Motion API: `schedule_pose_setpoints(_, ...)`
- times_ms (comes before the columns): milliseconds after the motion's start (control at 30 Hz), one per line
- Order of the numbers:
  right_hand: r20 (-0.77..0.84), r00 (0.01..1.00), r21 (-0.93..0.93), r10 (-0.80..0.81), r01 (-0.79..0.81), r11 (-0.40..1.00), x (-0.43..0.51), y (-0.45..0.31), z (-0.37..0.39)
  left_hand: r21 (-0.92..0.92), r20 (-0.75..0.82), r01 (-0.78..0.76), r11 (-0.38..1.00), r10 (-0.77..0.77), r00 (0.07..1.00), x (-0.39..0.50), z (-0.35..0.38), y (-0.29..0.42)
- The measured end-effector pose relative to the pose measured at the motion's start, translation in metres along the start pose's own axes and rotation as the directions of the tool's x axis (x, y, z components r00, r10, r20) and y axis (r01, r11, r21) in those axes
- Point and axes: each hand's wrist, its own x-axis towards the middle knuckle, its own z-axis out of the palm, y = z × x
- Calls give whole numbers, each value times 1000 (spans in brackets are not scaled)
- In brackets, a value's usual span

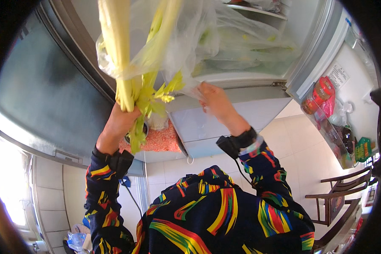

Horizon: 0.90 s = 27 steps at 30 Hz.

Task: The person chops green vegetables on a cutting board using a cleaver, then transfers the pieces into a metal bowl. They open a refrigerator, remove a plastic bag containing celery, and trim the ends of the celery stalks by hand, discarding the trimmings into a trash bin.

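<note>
A bunch of pale celery [118, 54] stands upright in front of me, leafy ends down. My left hand [122, 119] grips it low, around the thin stalks and leaves [152, 96]. A clear plastic bag [185, 47] wraps part of the stalks and spreads to the right. My right hand [214, 100] pinches the lower edge of that bag. Behind the bag is the open refrigerator compartment, where more bagged greens [254, 50] lie in a translucent drawer [241, 65].
The open refrigerator door [349, 66] at right holds a red-lidded jar [320, 92] and several packets in its shelf. Wooden chairs [339, 193] stand at lower right. A sliding panel [50, 73] is at left. Below my left hand lies an orange patterned cloth [165, 139].
</note>
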Motion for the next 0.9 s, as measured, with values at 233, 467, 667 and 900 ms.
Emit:
schedule_pose_setpoints(233,155,922,-281,-355,386,879,26,-126,-36,132,148,83,988,-102,984,-28,-18,23)
schedule_pose_setpoints(467,-135,760,422,-636,625,657,64,-201,-75,248,216,358,900,-412,885,-77,-40,7)
schedule_pose_setpoints(667,-221,606,474,-764,751,459,87,-232,-107,402,204,392,828,-498,843,-110,-28,-47)
schedule_pose_setpoints(900,279,649,-939,-708,339,-59,121,-171,-126,60,26,415,908,-417,909,-169,-29,-94)
